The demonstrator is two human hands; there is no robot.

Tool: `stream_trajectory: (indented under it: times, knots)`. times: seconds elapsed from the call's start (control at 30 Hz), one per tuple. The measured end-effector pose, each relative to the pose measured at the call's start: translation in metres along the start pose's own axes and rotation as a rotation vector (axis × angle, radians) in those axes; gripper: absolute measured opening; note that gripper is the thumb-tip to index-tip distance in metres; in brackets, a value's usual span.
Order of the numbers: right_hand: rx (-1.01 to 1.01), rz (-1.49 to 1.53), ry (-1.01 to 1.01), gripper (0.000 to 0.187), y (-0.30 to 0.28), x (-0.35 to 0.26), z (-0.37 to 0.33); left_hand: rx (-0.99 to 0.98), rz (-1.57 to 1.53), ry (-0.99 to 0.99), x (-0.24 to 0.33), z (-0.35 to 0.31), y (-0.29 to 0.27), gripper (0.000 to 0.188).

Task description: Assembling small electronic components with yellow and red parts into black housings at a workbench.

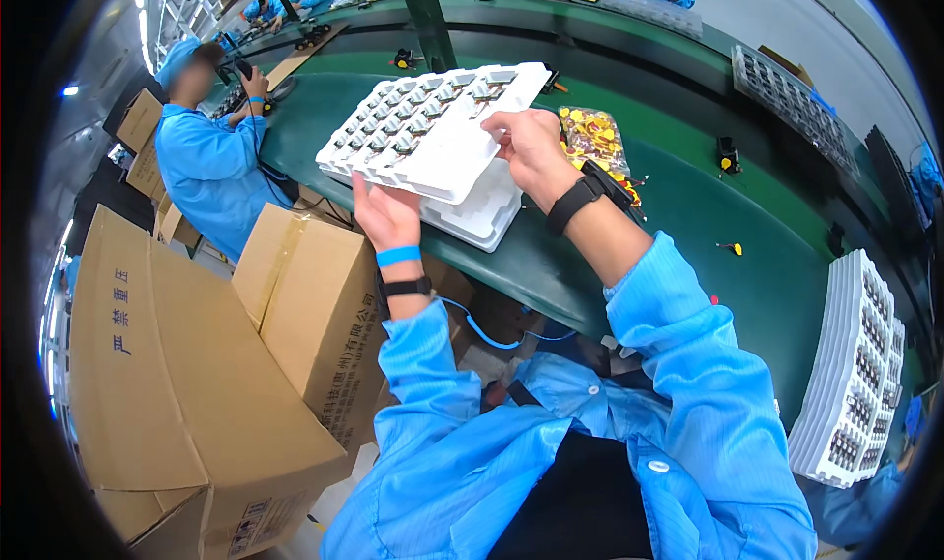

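A white molded plastic tray with rows of small metallic parts (454,163) is tilted above the near edge of a dark green workbench (703,250), grasped by two bare hands. The left hand (389,218), with a bright blue band at its wrist, holds the near edge from below; how its hidden fingers lie cannot be told. The right hand (531,149), with a black wristband, grips the right edge, its fingers curled. Beneath is a second white plastic tray (484,224), partly covered; whether the two touch is unclear. Just beside the right hand lies a clear plastic bag of yellow and dark pieces (593,137). Far right stands a stack of loaded white trays (818,388). Brown cardboard boxes (187,363) fill the lower left; beyond them is a co-worker in a blue jacket (205,157).
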State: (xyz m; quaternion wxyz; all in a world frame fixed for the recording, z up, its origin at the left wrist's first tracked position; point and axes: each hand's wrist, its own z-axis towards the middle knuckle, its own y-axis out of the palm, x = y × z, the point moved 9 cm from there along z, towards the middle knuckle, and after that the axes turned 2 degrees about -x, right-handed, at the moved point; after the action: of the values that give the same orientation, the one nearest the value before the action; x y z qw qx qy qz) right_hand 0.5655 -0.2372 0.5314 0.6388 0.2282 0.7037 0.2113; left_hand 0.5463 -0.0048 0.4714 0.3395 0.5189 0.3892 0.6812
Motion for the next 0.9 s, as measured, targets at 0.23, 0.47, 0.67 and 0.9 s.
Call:
stream_trajectory:
  times: [0.23,0.47,0.67,0.9]
  knots:
    - [-0.174,-0.106,-0.131,0.027,0.006,-0.013,-0.013,-0.02,0.042,0.135,0.026,0.047,-0.015,0.056]
    - [-0.119,-0.124,-0.229,0.028,-0.018,-0.076,-0.068,0.178,0.195,0.216,0.049,0.031,-0.002,0.05]
    - [-0.05,0.036,-0.396,0.04,-0.076,-0.143,-0.189,0.07,0.233,-0.146,0.006,-0.036,0.106,0.058]
    - [0.438,-0.043,-0.749,0.058,-0.205,-0.214,-0.433,-0.59,-0.117,-0.743,-0.196,-0.169,0.242,0.049]
